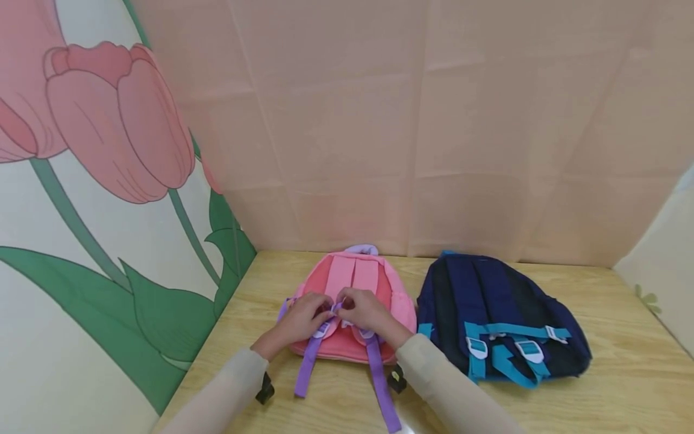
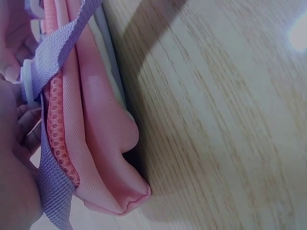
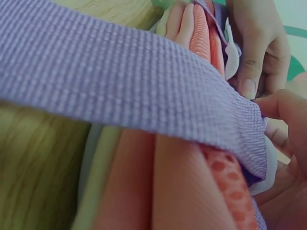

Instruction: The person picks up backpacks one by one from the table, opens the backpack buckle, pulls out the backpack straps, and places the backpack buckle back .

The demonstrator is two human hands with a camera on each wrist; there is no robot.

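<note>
A pink backpack lies on the table with its shoulder straps facing up. Its purple chest strap runs between my two hands, at the middle of the bag. The fingertips of my left hand pinch it from the left, and my right hand pinches it from the right, close together. Beneath my hands, white adjusters join the shoulder straps to purple webbing. The wrist views show this webbing crossing the bag's side, with a white adjuster beside my left fingers. My fingers partly hide the pinched piece.
To the right lies a navy backpack with turquoise straps and white buckles, close beside the pink one. The wooden table meets a pinkish backdrop behind and a tulip-printed panel at the left.
</note>
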